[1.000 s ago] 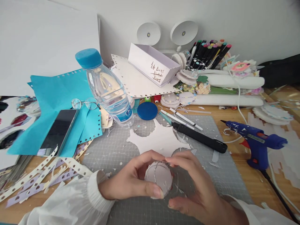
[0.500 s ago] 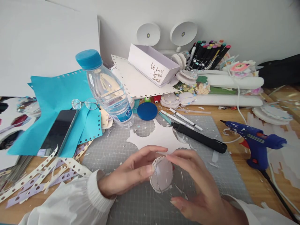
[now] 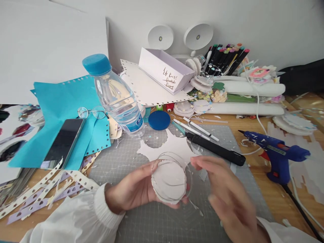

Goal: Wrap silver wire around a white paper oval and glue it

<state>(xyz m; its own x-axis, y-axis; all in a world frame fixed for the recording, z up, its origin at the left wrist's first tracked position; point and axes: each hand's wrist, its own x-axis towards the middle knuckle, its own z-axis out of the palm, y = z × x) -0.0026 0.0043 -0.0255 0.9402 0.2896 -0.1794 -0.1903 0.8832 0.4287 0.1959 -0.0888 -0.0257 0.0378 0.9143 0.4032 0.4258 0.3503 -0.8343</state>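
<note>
My left hand (image 3: 136, 182) grips a round white paper disc (image 3: 169, 182) with a scalloped rim, its thumb on the top edge and its fingers behind. Thin silvery thread is looped loosely round the disc, some loops standing off its edge. To the right, my right hand (image 3: 225, 192) is blurred by motion, with fingers and thumb apart close to the loops; whether it touches them I cannot tell. Behind the disc lies a white paper offcut (image 3: 174, 143) with curved cut-outs.
A grey cutting mat (image 3: 113, 175) lies below. A water bottle (image 3: 116, 98), a phone (image 3: 64, 141) and glasses (image 3: 92, 112) are left. Pens (image 3: 199, 128) and a black-handled tool (image 3: 215, 147) lie behind; a blue glue gun (image 3: 275, 152) with its cord is right.
The disc has turned to face the camera more fully and shifted slightly left. My left fingers have moved behind it. My right hand has drawn away to the right, and loops stand out round the disc.
</note>
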